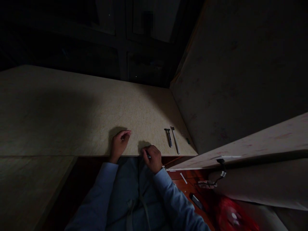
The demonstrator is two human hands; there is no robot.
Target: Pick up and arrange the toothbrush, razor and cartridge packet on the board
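Note:
My left hand (119, 145) rests on the pale marbled ledge (115, 109) near its front edge. Its fingers are curled in against the thumb, and nothing shows between them. At the ledge's edge, my right hand (153, 158) is closed with thumb and fingers together; a small dark patch shows in the grip, too dim to name. To the right of it lies a dark razor (169, 138), its head pointing away from me. Beside the razor, apart from both hands, is a light-handled toothbrush (175, 141).
A small green object (188, 141) lies by the patterned wall (231, 83) on the right. Dark window frames (122, 54) stand behind the ledge. Below right, the reddish floor (179, 184) holds a dark handheld device (196, 201), a cable (222, 173) and a red bag (234, 216).

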